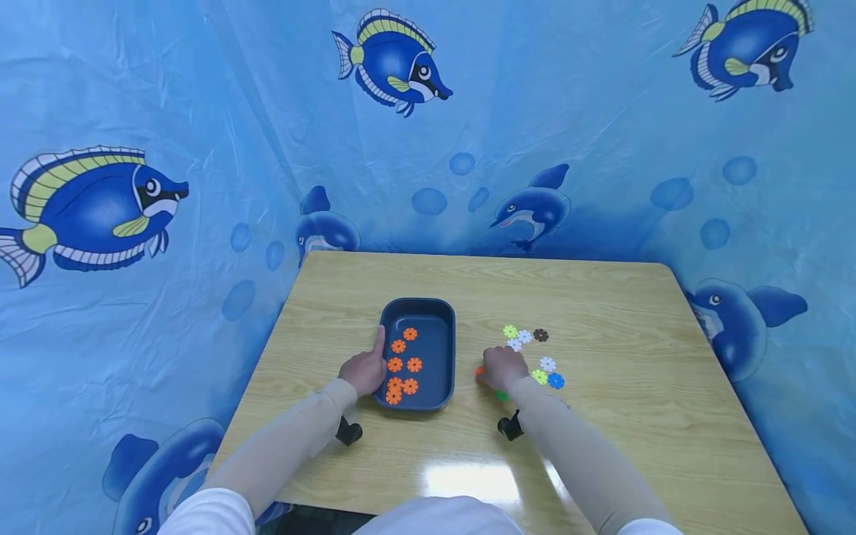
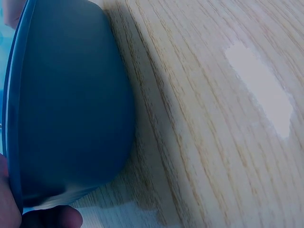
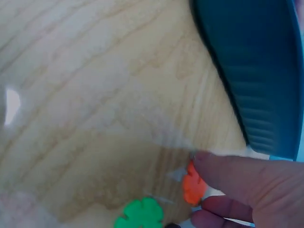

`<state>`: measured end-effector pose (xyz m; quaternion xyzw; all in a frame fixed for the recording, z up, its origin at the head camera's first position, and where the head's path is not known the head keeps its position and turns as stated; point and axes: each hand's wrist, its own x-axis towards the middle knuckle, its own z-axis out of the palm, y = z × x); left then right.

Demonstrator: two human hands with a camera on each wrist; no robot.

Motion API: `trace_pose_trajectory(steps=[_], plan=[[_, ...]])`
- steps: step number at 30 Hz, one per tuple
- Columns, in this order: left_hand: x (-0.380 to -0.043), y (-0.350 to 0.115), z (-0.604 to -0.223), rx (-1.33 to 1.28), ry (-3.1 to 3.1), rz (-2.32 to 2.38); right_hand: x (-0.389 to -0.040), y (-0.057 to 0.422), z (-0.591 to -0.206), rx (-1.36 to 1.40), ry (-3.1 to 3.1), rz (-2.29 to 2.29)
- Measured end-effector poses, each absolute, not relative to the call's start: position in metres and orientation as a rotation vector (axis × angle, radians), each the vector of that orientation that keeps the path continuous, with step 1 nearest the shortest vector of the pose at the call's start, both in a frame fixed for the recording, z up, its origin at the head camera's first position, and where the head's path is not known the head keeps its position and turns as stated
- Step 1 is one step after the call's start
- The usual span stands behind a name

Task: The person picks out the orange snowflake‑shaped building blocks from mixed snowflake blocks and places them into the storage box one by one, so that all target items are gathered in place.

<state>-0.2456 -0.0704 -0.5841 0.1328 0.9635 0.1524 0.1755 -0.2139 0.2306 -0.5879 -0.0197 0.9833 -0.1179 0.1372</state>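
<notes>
A dark blue rectangular tray (image 1: pixel 438 358) stands on the table, with several orange flower-shaped discs (image 1: pixel 414 365) lying along its left side. My left hand (image 1: pixel 364 371) holds the tray's left rim, one finger stretched along the edge; in the left wrist view its fingertips (image 2: pixel 69 217) show under the rim. To the right of the tray, my right hand (image 1: pixel 506 367) pinches an orange flower disc (image 3: pixel 194 185) between thumb and fingers, low over the table. Close by that hand lies a green flower disc (image 3: pixel 141 214).
Beyond and right of my right hand lie more flower discs: a yellow-green one (image 1: pixel 510 331), a brown one (image 1: pixel 541 335), a blue one (image 1: pixel 556 380) and several white ones. Blue sheeting (image 1: pixel 602 148) printed with fish surrounds the wooden table (image 1: pixel 602 297).
</notes>
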Motion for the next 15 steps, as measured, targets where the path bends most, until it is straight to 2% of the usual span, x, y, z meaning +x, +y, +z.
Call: trace_pose_trajectory(steps=[7, 15], plan=[[-0.2450, -0.0707, -0.5844, 0.391, 2.741, 0.423, -0.2126, 0.2268, -0.5953, -0.062, 2.869, -0.296], [-0.2451, -0.0708, -0.5878, 0.382, 2.746, 0.425, -0.2139, 0.2267, -0.5892, 0.024, 2.776, -0.484]])
